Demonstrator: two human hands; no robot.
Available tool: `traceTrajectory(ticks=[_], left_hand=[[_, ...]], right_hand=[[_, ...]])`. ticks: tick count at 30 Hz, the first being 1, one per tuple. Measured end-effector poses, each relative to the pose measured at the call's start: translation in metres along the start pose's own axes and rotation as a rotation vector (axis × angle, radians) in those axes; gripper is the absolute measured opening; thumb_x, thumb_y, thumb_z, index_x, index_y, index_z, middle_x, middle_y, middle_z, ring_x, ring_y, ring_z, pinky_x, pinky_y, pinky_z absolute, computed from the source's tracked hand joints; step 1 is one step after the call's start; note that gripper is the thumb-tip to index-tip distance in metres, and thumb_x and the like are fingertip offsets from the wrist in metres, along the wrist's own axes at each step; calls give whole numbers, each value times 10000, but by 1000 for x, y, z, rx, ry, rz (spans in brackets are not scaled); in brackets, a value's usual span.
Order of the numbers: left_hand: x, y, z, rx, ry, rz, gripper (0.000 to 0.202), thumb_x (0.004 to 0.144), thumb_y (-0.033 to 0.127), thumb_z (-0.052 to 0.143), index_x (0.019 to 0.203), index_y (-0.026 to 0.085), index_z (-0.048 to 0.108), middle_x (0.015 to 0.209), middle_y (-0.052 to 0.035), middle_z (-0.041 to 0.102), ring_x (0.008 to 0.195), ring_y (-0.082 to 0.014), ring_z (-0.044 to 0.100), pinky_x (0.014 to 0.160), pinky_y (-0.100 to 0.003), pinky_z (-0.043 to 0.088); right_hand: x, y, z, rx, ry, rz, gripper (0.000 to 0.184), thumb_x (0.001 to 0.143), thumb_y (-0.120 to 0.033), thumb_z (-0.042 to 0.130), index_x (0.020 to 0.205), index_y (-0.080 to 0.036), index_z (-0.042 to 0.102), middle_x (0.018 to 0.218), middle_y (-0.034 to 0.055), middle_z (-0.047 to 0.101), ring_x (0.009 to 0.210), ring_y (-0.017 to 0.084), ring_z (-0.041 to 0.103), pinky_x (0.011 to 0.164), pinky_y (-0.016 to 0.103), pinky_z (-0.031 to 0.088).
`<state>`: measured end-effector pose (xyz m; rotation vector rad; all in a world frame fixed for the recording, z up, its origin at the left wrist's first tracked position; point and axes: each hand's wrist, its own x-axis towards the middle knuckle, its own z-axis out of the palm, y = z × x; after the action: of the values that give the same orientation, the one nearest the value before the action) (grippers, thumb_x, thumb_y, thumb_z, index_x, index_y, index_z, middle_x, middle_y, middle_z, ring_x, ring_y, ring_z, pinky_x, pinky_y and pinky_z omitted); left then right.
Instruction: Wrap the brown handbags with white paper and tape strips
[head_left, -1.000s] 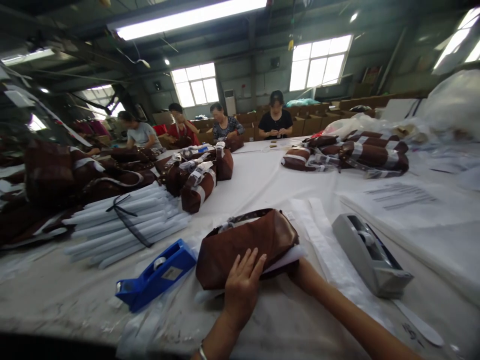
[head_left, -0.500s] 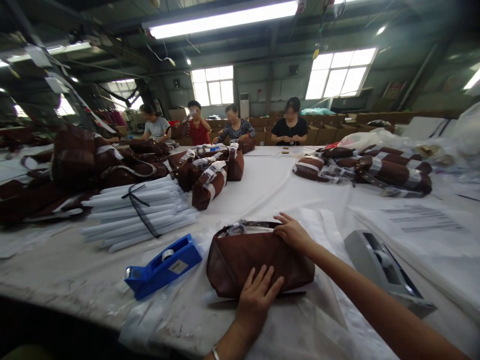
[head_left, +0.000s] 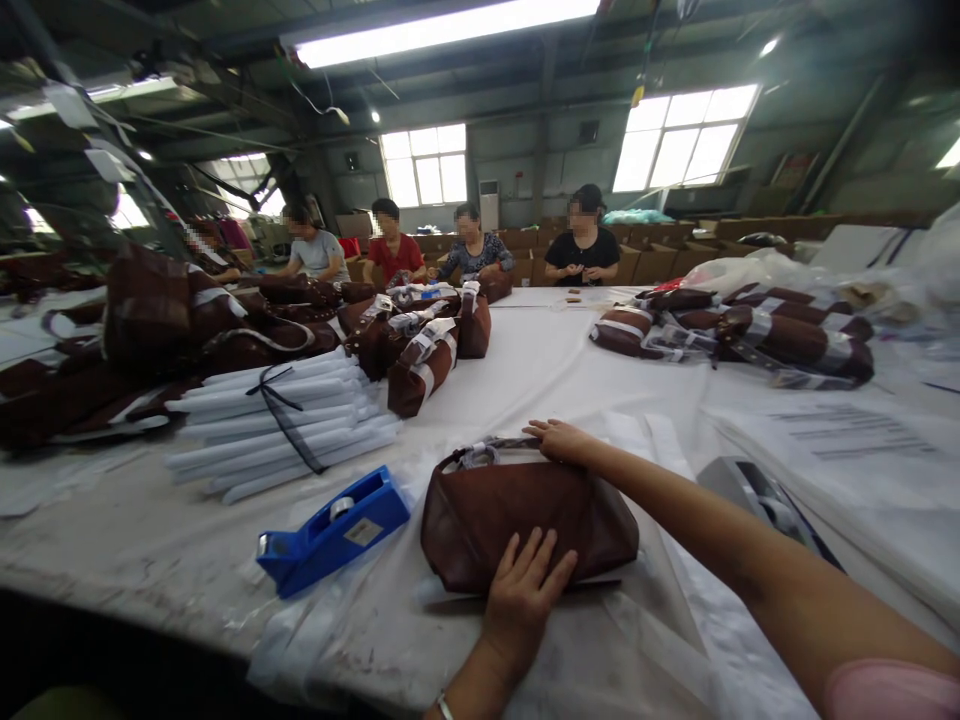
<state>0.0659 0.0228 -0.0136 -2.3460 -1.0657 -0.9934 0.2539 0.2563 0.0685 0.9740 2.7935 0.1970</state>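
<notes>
A dark brown leather handbag (head_left: 525,510) lies on its side on the white-covered table in front of me. My left hand (head_left: 525,590) rests flat on the bag's lower front, fingers spread, a bracelet at the wrist. Across the bag's far top edge reaches my right hand (head_left: 561,440), fingers stretched out along the handle (head_left: 480,452); its fingertips show only in part. Left of the bag stands a blue tape dispenser (head_left: 334,530). To the right, a grey tape dispenser (head_left: 757,500) is partly covered by my right forearm.
A tied bundle of white rolls (head_left: 277,425) lies at the left, with piled brown bags (head_left: 150,310) behind it. More wrapped bags (head_left: 795,340) lie at the right beside printed sheets (head_left: 840,440). Several co-workers sit along the far side, one in a black top (head_left: 581,255).
My right hand has slid left along the bag's top edge, and its forearm now covers more of the grey dispenser. The left hand keeps its place on the bag. The view has shifted slightly.
</notes>
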Motion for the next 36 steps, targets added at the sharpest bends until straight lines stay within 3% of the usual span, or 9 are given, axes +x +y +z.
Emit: traceTrajectory(ticks=[5, 9, 12, 15, 17, 20, 27, 31, 36], left_hand=[[-2, 0, 2, 18, -11, -7, 425, 1021, 216, 442, 1427, 328, 501, 1457, -15, 551, 1340, -210, 522, 1078, -434, 481], [-2, 0, 2, 20, -19, -12, 422, 1021, 207, 440, 1418, 331, 511, 1449, -4, 559, 1335, -200, 526, 1084, -426, 476], [-1, 0, 0, 17, -26, -12, 423, 1024, 210, 432, 1421, 336, 506, 1453, -2, 555, 1336, -199, 525, 1083, -427, 475], [0, 1, -1, 7, -19, -14, 427, 1021, 205, 439, 1423, 331, 504, 1453, -7, 554, 1339, -202, 523, 1091, -433, 466], [1, 1, -2, 4, -18, -16, 434, 1015, 186, 448, 1419, 331, 509, 1449, -6, 559, 1337, -201, 525, 1094, -432, 462], [1, 1, -2, 0, -27, -22, 435, 1011, 179, 455, 1411, 338, 516, 1442, -4, 566, 1331, -201, 531, 1090, -432, 466], [0, 0, -1, 8, -35, 0, 424, 1020, 193, 427, 1413, 321, 520, 1449, -10, 558, 1333, -209, 530, 1083, -437, 474], [0, -1, 0, 16, -12, 1, 428, 1021, 184, 414, 1408, 330, 524, 1443, 0, 564, 1324, -200, 538, 1067, -427, 489], [0, 0, 1, 28, 4, 8, 420, 1025, 192, 406, 1402, 326, 534, 1437, -4, 569, 1307, -201, 555, 1064, -418, 494]], right_hand=[[-11, -4, -25, -59, 137, -19, 231, 879, -38, 584, 990, -162, 744, 1520, 105, 470, 1415, 317, 406, 1146, 538, 346], [-44, -28, -47, -59, 347, -44, 311, 924, -25, 499, 1121, -164, 695, 1553, 97, 419, 1464, 308, 318, 1210, 575, 219], [-83, -58, -50, 48, 549, -124, 341, 929, -34, 506, 1157, -221, 679, 1489, 60, 512, 1423, 264, 403, 1203, 552, 281], [-121, -81, -39, 164, 626, -140, 316, 963, -97, 502, 1180, -264, 660, 1414, 36, 592, 1332, 213, 524, 1175, 489, 367], [-135, -85, -30, 233, 685, 21, 308, 973, -198, 539, 1264, -269, 610, 1435, 59, 573, 1317, 224, 539, 1163, 477, 389], [-132, -78, -18, 370, 767, 398, 548, 924, -388, 624, 1419, -217, 464, 1503, 140, 479, 1371, 292, 470, 1132, 507, 416], [-83, -59, -12, 548, 478, 750, 586, 865, -519, 636, 1324, -174, 521, 1098, 113, 728, 1143, 310, 631, 1003, 448, 475], [-62, -48, -10, 540, 410, 870, 723, 871, -607, 578, 1394, -119, 473, 1209, 203, 680, 1235, 383, 568, 1058, 537, 386], [-36, -13, 1, 661, 238, 994, 794, 834, -691, 538, 1308, -56, 575, 1156, 288, 684, 1092, 426, 655, 902, 557, 498]])
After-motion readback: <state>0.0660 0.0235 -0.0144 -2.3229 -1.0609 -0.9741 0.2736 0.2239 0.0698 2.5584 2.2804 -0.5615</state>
